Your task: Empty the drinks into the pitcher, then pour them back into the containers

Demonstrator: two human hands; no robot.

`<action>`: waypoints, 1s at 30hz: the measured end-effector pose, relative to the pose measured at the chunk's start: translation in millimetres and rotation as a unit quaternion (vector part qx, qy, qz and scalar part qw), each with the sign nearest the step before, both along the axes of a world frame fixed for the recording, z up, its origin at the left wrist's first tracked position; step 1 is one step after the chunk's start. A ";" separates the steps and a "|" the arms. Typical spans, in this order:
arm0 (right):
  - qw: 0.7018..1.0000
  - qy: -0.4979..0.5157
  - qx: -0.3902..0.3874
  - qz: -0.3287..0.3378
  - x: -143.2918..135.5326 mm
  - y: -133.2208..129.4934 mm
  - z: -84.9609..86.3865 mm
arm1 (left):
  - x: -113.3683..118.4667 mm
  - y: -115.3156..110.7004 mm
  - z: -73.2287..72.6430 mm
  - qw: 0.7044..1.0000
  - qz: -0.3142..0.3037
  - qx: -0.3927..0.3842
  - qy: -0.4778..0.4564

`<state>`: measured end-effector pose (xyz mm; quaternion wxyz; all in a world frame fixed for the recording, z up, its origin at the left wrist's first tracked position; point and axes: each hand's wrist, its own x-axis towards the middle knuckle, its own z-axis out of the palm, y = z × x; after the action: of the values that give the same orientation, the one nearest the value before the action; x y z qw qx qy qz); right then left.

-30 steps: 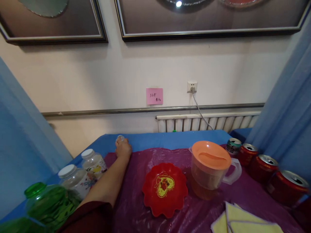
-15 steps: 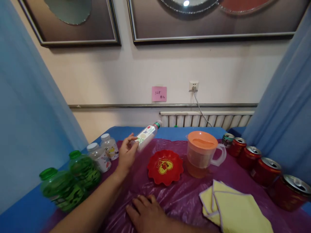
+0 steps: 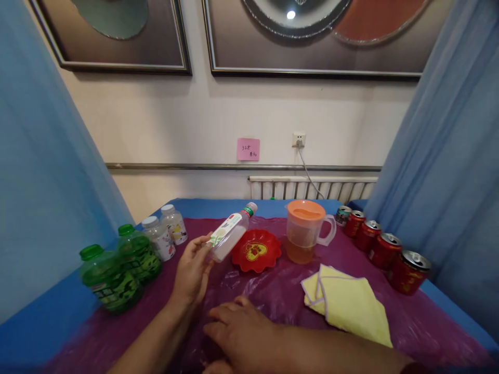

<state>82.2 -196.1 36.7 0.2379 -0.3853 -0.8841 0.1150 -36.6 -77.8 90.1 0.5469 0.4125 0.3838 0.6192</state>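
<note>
My left hand (image 3: 193, 267) is closed around the lower end of a clear plastic bottle (image 3: 230, 234) with a white label and a pale cap. The bottle is tilted, its cap end up and to the right, and partly covers a red scalloped plate (image 3: 257, 252) from my view. My right hand (image 3: 244, 332) is low over the purple plastic sheet (image 3: 218, 291), fingers apart, with nothing visible in it. To the right of the plate stands a clear jug (image 3: 304, 236) with an orange lid and amber liquid inside.
On the left stand two green bottles (image 3: 111, 280) and two clear bottles with white caps (image 3: 159, 239). Folded yellow cloths (image 3: 351, 301) lie front right. Several cans (image 3: 409, 272) line the right side. Blue curtains (image 3: 429, 145) hang at both sides; a wall is behind.
My left hand has drawn the bottle nearer and lower, and it now overlaps the plate. My right hand has shifted slightly, its fingers bunching less flat. The view has moved a little.
</note>
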 end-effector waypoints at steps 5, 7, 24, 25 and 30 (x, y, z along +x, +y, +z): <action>0.903 0.357 -0.164 -0.170 16.2 -7.5 -21.7 | 7.6 -40.3 -11.7 0.999 -0.011 0.026 -0.016; 0.819 0.490 -0.214 -0.206 25.3 4.5 -24.9 | 12.6 -55.4 -19.6 0.999 -0.021 0.048 -0.012; 0.814 0.553 -0.090 -0.154 68.1 44.0 -11.0 | 27.3 -41.0 -41.9 0.935 -0.126 0.217 0.252; 0.830 0.528 -0.071 -0.166 68.8 45.6 -9.8 | 30.0 -36.1 -34.9 0.931 -0.135 0.220 0.258; 0.867 0.460 -0.020 -0.189 71.5 58.9 -5.8 | 40.4 -13.4 -10.3 0.923 -0.157 0.228 0.267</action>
<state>153.7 -137.3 30.8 0.6269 -0.4535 -0.5824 0.2494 3.9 -91.2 79.8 0.4049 0.7314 0.2943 0.4631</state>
